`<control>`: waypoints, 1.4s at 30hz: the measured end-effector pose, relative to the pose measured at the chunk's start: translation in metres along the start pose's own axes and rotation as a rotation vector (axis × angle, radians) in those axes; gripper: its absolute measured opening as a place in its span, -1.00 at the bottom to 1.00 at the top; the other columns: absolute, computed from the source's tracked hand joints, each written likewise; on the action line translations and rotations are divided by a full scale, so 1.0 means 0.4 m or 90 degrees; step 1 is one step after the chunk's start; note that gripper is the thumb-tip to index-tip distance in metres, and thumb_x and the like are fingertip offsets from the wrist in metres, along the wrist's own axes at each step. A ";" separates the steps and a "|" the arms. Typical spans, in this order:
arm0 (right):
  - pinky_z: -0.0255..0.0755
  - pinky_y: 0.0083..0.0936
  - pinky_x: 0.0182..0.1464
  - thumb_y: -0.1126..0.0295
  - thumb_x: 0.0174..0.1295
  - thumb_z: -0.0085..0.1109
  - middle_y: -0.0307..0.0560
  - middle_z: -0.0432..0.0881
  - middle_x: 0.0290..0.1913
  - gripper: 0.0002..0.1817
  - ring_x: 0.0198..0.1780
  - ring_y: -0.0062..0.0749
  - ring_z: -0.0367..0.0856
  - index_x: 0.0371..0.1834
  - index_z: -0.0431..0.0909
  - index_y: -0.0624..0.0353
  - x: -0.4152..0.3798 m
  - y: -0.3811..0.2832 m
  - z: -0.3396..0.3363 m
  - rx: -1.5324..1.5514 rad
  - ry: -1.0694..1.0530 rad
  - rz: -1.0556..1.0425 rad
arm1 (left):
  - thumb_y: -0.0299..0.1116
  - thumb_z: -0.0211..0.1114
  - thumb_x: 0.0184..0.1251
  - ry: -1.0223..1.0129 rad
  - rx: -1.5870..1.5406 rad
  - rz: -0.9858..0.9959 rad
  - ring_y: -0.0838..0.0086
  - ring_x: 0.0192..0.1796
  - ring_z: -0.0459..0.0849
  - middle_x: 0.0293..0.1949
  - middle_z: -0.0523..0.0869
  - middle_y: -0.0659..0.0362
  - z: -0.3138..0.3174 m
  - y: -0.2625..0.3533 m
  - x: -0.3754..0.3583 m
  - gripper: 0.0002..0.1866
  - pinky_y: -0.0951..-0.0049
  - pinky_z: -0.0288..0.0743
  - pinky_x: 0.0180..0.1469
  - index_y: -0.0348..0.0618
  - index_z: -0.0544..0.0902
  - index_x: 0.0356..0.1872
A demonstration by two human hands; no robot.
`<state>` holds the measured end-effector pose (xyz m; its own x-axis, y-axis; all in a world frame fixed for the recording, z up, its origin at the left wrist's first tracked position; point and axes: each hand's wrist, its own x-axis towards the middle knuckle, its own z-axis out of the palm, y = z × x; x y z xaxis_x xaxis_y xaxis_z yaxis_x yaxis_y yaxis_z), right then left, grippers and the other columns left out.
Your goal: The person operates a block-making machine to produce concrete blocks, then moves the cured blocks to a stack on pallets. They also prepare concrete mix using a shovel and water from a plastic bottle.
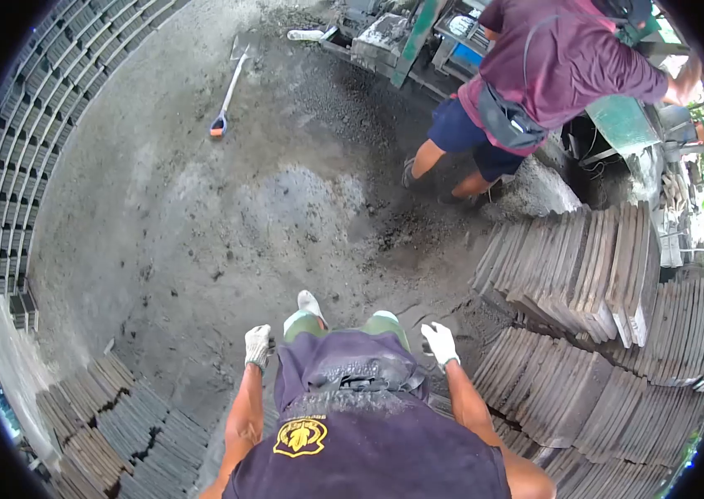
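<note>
My left hand, in a pale work glove, hangs beside my left thigh with its fingers curled in. On the other side, my right hand wears a similar white glove, held out by my right thigh, its fingers also bent. Nothing can be made out in either hand, and neither touches any object that shows. To the right of my right hand is a stack of thin wooden boards. Past my feet, a shovel with an orange and blue handle lies on the grey ground.
A co-worker in a maroon shirt stands at the upper right beside a machine. Upright boards are stacked at the right, more boards at the lower left. Tall racks of blocks line the left side.
</note>
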<state>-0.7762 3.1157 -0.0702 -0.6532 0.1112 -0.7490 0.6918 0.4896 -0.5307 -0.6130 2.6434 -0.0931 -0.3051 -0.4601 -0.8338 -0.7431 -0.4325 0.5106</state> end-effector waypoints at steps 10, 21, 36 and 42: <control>0.51 -0.46 -0.46 0.09 0.37 0.26 -0.20 0.64 -0.39 -0.65 -0.43 -0.55 0.63 -0.18 0.66 0.21 0.469 -0.680 0.364 -0.033 -0.120 0.006 | -0.20 0.24 0.38 -0.064 -0.018 0.103 0.39 -0.37 0.74 -0.30 0.76 0.13 0.099 0.813 0.609 -0.63 0.36 0.62 -0.36 -0.16 0.67 0.10; 0.62 -0.43 -0.22 -0.01 0.34 0.26 -0.02 0.74 -0.13 -0.42 -0.26 -0.43 0.68 0.25 0.59 0.22 1.052 -1.469 0.472 -0.118 -0.043 -0.157 | -0.32 0.23 0.32 -0.098 0.099 0.107 0.35 -0.50 0.73 -0.45 0.74 0.08 0.201 1.514 1.099 -0.81 0.41 0.60 -0.48 -0.24 0.69 -0.28; 0.63 -0.35 -0.21 -0.02 0.30 0.26 -0.02 0.79 -0.19 -0.45 -0.29 -0.37 0.75 0.10 0.69 0.26 1.058 -1.983 0.844 0.147 0.064 0.133 | -0.26 0.34 0.33 -0.418 0.327 0.200 0.38 -0.61 0.66 -0.53 0.74 0.07 0.435 2.683 1.573 -0.74 0.38 0.57 -0.52 -0.25 0.65 -0.46; 0.61 -0.42 -0.32 0.09 0.35 0.28 -0.14 0.73 -0.25 -0.52 -0.36 -0.41 0.69 0.16 0.65 0.23 1.022 -2.009 0.925 0.334 0.103 0.173 | -0.11 0.36 0.37 -0.334 0.410 0.210 0.27 -0.58 0.75 -0.56 0.75 -0.01 0.462 2.763 1.679 -0.60 0.33 0.60 -0.54 -0.27 0.67 -0.51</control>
<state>-1.4854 2.4477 -0.0967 -0.4424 0.3224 -0.8369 0.8726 -0.0608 -0.4847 -1.7494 1.9998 -0.1275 -0.6778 -0.0023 -0.7352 -0.7120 0.2515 0.6556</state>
